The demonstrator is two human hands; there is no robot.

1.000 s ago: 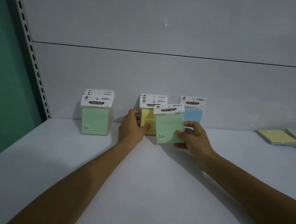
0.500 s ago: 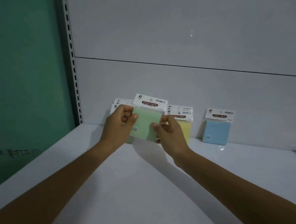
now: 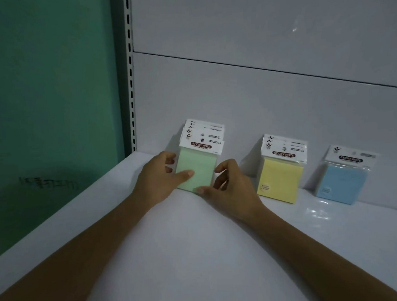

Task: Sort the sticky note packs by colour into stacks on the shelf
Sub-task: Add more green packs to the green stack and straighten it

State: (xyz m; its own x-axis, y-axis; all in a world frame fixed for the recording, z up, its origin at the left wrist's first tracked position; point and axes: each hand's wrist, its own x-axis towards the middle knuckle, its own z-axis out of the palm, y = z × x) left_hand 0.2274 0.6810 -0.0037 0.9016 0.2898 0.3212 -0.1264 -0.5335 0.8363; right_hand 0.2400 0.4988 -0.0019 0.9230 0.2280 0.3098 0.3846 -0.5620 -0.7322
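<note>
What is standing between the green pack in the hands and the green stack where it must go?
Nothing visible. Both hands, left and right, hold the green pack directly against the front of the green stack; the yellow stack stands apart.

A smooth white shelf board runs into a pale grey back panel crossed by one dark horizontal seam. At the shelf's left back corner stands a slotted white metal upright, beside a green wall. Light is dim.
</note>
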